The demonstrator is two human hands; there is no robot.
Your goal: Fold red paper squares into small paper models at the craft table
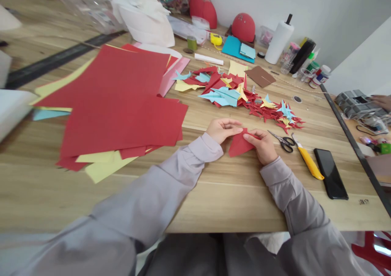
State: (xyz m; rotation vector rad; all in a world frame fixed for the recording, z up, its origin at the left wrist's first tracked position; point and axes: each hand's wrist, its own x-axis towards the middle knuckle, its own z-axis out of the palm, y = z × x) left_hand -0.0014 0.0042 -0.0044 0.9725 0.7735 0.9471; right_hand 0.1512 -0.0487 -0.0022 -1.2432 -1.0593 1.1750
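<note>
A small folded piece of red paper is held between my two hands above the wooden table. My left hand pinches its upper left edge between thumb and fingers. On the other side, my right hand grips the upper right part, thumb on top. Behind my hands lies a heap of folded paper pieces in red, light blue and yellow. Black scissors rest just right of my right hand, beside a yellow utility knife.
Large red paper sheets lie at the left, with yellow sheets beneath. A black phone is at the right. A paper roll and bottles stand at the back. Another person's hand shows at the far right.
</note>
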